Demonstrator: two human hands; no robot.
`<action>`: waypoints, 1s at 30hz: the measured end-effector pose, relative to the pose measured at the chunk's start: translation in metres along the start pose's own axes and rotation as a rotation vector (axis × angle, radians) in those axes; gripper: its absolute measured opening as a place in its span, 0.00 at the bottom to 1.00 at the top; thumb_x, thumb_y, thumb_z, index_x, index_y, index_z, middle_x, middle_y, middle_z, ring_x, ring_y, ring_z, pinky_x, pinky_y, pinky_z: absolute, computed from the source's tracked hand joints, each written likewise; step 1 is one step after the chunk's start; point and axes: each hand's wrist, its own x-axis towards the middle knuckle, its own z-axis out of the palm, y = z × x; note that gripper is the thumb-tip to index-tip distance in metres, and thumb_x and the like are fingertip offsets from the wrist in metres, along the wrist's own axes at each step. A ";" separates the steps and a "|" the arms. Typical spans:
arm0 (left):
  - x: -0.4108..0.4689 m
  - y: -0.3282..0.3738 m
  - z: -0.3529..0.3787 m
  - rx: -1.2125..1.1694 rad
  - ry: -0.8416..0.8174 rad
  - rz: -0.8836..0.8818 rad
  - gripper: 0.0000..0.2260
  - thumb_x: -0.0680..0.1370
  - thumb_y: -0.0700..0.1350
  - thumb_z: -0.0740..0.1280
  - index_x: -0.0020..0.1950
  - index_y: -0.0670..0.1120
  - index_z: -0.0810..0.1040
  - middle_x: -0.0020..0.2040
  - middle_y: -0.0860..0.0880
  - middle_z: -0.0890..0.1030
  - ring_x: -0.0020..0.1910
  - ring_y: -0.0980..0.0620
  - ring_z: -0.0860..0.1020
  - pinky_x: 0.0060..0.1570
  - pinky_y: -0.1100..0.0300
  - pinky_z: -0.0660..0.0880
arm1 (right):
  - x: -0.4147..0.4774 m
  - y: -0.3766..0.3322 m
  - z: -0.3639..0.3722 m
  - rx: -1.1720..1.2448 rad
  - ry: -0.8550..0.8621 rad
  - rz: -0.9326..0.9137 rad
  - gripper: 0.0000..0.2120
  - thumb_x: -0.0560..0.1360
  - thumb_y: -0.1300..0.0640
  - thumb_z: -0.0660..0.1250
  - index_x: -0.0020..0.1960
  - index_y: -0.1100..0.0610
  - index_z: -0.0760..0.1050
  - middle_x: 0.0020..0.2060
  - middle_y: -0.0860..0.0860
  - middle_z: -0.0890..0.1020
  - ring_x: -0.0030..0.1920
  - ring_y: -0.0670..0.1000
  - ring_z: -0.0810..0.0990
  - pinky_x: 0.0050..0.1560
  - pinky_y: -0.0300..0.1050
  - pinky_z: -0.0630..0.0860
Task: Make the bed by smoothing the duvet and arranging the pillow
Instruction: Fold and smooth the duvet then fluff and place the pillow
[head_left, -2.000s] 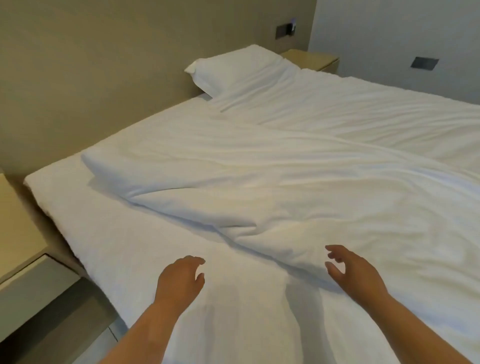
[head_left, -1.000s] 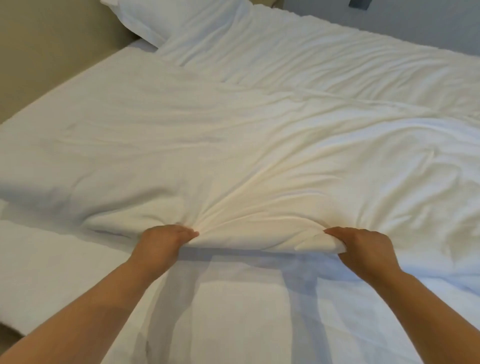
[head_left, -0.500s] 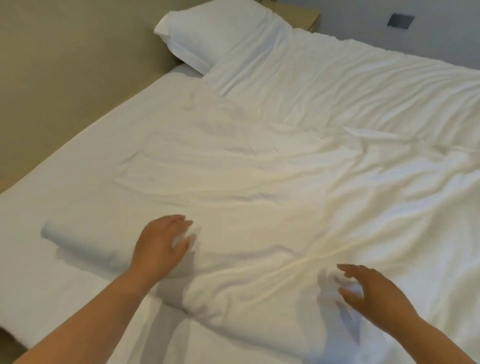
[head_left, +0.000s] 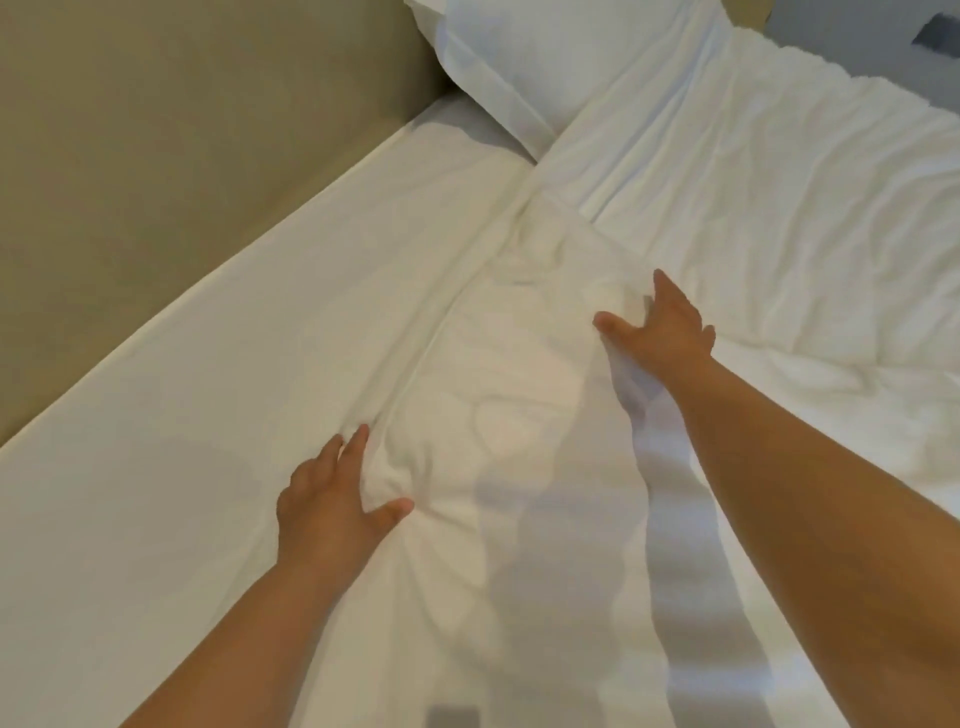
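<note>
Pressing flat with fingers spread, left hand and right hand now smooth the duvet, no longer gripping its edge.

Light: bright, soft, warm-tinted.
Shadows: pale grey bands across the duvet, lower middle.
Whites: nearly washed out, folds faint.
Sharpness: slightly soft, smeared.
Edges: wide-angle bending.

Beige wall panel runs along left side, near to far. Far right: grey wall w/ dark plate (cut off by frame edge).
</note>
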 end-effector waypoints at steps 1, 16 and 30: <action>0.003 -0.001 0.004 0.021 0.007 -0.002 0.37 0.74 0.61 0.63 0.75 0.55 0.45 0.77 0.51 0.51 0.74 0.47 0.52 0.71 0.53 0.52 | 0.015 -0.004 0.005 0.030 -0.009 0.029 0.42 0.72 0.42 0.65 0.76 0.55 0.45 0.75 0.53 0.58 0.75 0.55 0.55 0.74 0.56 0.46; 0.078 0.043 -0.041 -0.088 0.430 0.221 0.21 0.69 0.57 0.58 0.47 0.43 0.81 0.53 0.46 0.81 0.61 0.46 0.72 0.66 0.53 0.50 | 0.091 -0.039 -0.025 -0.048 0.556 -0.248 0.15 0.77 0.56 0.56 0.60 0.60 0.72 0.58 0.60 0.77 0.61 0.60 0.73 0.58 0.49 0.59; 0.158 0.039 0.035 0.054 0.275 0.167 0.23 0.73 0.49 0.69 0.65 0.40 0.73 0.62 0.41 0.77 0.63 0.38 0.73 0.65 0.40 0.63 | 0.179 -0.017 0.082 -0.415 0.023 0.030 0.29 0.80 0.46 0.44 0.76 0.58 0.42 0.76 0.56 0.51 0.76 0.54 0.48 0.73 0.58 0.41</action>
